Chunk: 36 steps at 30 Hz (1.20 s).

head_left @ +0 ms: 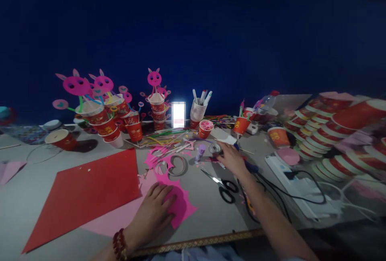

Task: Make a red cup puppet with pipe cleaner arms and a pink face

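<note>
My left hand (157, 204) lies with its fingers stretched out over light pink paper (110, 216) and a bright pink sheet (182, 200) with a jagged edge. My right hand (233, 159) reaches forward over the table, fingers extended. Just left of its fingertips is a small clear roll that looks like tape (214, 148); I cannot tell whether they touch. A purple glue stick (200, 153) stands left of that roll. Scissors (224, 186) with black handles lie between my hands, blades parted. A wider tape ring (177, 166) rests beyond my left hand.
Red card (93, 182) lies at the left. Behind are paper cups with pink rabbit faces (76, 85) and a cup of markers (198, 110). On the right are stacked red cups (325, 128), a power strip (298, 192) and black cables (276, 188).
</note>
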Motion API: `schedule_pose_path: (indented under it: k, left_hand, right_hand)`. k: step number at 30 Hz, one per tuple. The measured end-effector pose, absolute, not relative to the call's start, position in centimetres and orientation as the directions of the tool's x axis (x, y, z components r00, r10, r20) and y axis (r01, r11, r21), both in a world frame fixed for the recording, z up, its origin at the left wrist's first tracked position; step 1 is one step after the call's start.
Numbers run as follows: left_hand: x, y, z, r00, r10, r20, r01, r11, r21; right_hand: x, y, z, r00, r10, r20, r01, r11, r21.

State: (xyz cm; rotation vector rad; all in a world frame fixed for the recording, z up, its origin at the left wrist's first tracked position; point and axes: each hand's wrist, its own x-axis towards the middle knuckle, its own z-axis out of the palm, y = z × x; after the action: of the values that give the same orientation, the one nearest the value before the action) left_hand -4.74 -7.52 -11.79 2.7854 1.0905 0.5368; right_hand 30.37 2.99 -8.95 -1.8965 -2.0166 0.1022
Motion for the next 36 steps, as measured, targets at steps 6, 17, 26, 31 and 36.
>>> schedule_pose_path:
  k: [6, 17, 26, 31, 36]
  left_hand:
    - [-6.0, -8.7, -12.0, 0.621, 0.737, 0.267, 0.690, -0.676, 0.261]
    - [-7.4, -9.4, -11.3, 0.666, 0.722, 0.186, 0.661, -0.687, 0.302]
    - [-7.6, -10.0, -11.9, 0.615, 0.755, 0.226, 0.665, -0.651, 0.366]
    - [-8.1, -9.8, -12.1, 0.524, 0.805, 0.278, 0.672, -0.591, 0.447]
    - [-6.7, -9.2, -12.9, 0.445, 0.849, 0.283, 0.707, -0.528, 0.470]
  right_hand:
    - [30.2, 3.3, -8.6, -0.018, 0.968, 0.250, 0.956, 0.089, -0.278]
    - [23.4, -8.2, -8.5, -0.312, 0.936, 0.165, 0.796, 0.353, -0.493]
    - [15.6, -7.0, -10.1, -0.500, 0.866, 0.009, 0.630, 0.371, -0.682]
    - [15.8, -7.1, -11.3, -0.489, 0.872, 0.009, 0.624, 0.357, -0.695]
    - [15.9, -7.5, -12.1, -0.507, 0.861, 0.031, 0.603, 0.380, -0.701]
